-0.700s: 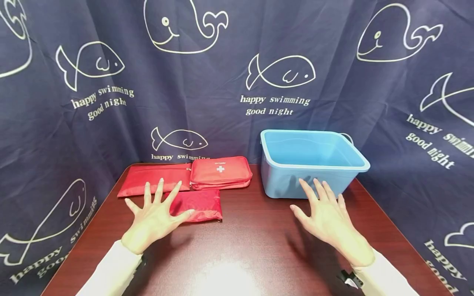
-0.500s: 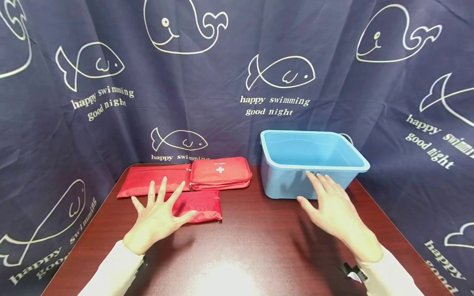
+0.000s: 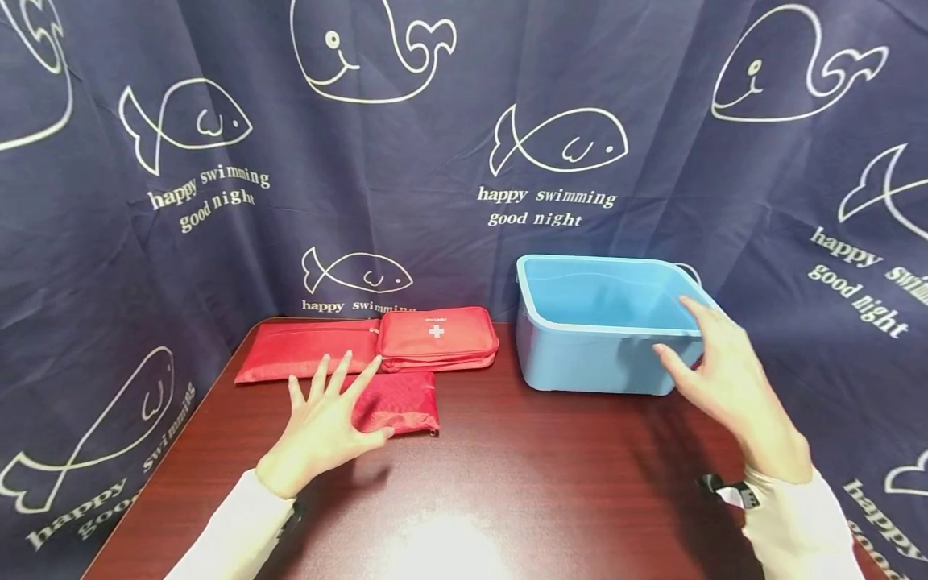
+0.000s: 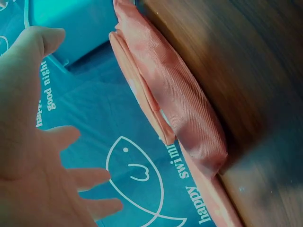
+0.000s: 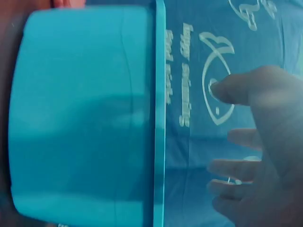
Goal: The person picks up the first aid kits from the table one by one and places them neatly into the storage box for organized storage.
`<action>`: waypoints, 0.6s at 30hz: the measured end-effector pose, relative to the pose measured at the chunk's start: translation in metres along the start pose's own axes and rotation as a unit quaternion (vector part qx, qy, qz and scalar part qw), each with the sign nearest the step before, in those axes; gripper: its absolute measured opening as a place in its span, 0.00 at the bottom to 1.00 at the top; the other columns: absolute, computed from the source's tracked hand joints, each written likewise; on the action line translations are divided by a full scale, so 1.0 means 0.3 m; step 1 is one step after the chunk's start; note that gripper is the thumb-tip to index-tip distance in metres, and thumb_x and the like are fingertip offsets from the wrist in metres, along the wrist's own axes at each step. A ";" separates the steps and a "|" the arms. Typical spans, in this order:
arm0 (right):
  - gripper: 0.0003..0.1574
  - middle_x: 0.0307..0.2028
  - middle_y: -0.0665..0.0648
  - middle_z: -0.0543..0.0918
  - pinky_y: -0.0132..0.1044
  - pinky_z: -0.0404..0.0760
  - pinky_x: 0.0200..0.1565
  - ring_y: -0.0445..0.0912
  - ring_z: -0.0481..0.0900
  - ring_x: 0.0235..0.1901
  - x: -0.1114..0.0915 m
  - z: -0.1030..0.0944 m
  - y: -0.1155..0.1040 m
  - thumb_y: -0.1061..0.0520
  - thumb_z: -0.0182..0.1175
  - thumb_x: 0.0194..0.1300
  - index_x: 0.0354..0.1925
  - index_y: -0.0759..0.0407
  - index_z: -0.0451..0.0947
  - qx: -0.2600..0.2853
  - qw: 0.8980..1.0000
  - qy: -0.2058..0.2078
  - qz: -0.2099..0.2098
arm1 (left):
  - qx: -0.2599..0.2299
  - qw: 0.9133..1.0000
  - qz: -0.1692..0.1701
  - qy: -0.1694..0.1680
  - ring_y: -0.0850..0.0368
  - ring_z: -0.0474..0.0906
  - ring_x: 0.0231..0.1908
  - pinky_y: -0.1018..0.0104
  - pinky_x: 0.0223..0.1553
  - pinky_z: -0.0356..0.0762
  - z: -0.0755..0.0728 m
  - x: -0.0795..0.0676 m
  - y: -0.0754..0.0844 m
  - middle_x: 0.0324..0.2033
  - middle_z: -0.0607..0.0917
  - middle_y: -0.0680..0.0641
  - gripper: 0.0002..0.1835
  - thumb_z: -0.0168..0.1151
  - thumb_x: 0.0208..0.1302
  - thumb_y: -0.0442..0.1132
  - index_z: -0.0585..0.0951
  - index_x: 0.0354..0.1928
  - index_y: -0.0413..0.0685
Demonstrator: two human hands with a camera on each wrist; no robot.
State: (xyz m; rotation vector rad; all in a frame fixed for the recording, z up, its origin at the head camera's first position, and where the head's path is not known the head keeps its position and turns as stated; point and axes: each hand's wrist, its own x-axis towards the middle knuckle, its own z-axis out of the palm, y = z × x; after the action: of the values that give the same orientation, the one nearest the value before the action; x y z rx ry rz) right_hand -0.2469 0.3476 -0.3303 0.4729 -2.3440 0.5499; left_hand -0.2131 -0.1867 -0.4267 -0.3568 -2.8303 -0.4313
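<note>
My left hand (image 3: 319, 431), fingers spread, hovers over the near left of the table beside a shiny red zippered pouch (image 3: 402, 403), partly covering it in the head view. Behind that pouch lie a flat red zippered pouch (image 3: 308, 348) and a red first-aid bag (image 3: 438, 342) with a white cross. My right hand (image 3: 732, 387) is raised at the right front corner of a light blue plastic bin (image 3: 594, 362), overlapping its rim in the head view. In the right wrist view, its thumb and fingers are apart, with a gap between them and the bin's rim (image 5: 160, 118).
The dark reddish-brown table (image 3: 493, 475) bears a bright glare spot near its front. A navy curtain (image 3: 449, 242) with white fish and whale drawings hangs close behind and at both sides. The bin stands at the back right, a thin handle at its far corner.
My right hand has moved right, from before the bin's front wall to its right front corner, and turned inward. The left hand has shifted slightly right. The pouches and bin stay put.
</note>
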 end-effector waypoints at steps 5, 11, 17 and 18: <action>0.51 0.61 0.74 0.77 0.59 0.67 0.65 0.71 0.74 0.60 0.003 -0.004 0.091 0.57 0.75 0.55 0.75 0.60 0.66 0.007 0.999 0.011 0.038 | -0.017 0.999 0.030 0.017 0.27 0.50 0.76 0.20 0.68 0.37 0.023 0.007 0.010 0.76 0.64 0.35 0.54 0.77 0.47 0.63 0.67 0.78 0.60; 0.50 0.62 0.74 0.77 0.67 0.65 0.56 0.73 0.73 0.60 -0.021 0.013 0.167 0.52 0.72 0.62 0.76 0.59 0.63 0.002 0.995 -0.020 0.102 | -0.035 0.997 0.062 0.015 0.27 0.56 0.74 0.23 0.70 0.42 0.061 0.007 0.005 0.72 0.69 0.34 0.50 0.79 0.46 0.53 0.72 0.75 0.51; 0.44 0.60 0.78 0.77 0.68 0.65 0.56 0.75 0.72 0.58 -0.019 0.033 0.216 0.49 0.69 0.64 0.71 0.66 0.68 -0.012 0.994 -0.031 0.103 | -0.033 0.997 0.065 -0.007 0.24 0.58 0.73 0.22 0.69 0.46 0.080 0.010 -0.001 0.72 0.69 0.32 0.46 0.78 0.44 0.46 0.75 0.71 0.47; 0.42 0.59 0.78 0.77 0.68 0.65 0.56 0.75 0.72 0.58 -0.017 0.036 0.221 0.49 0.69 0.64 0.70 0.67 0.70 -0.014 0.994 -0.031 0.101 | -0.032 0.997 0.061 -0.016 0.24 0.58 0.73 0.22 0.69 0.47 0.081 0.011 -0.001 0.73 0.69 0.32 0.47 0.78 0.44 0.46 0.75 0.71 0.47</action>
State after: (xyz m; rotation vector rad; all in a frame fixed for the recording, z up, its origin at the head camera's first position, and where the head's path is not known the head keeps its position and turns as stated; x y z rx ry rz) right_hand -0.2801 0.3991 -0.3582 0.2444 -2.4716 0.6020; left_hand -0.2215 -0.1786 -0.4484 -0.5519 -2.8110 -0.4939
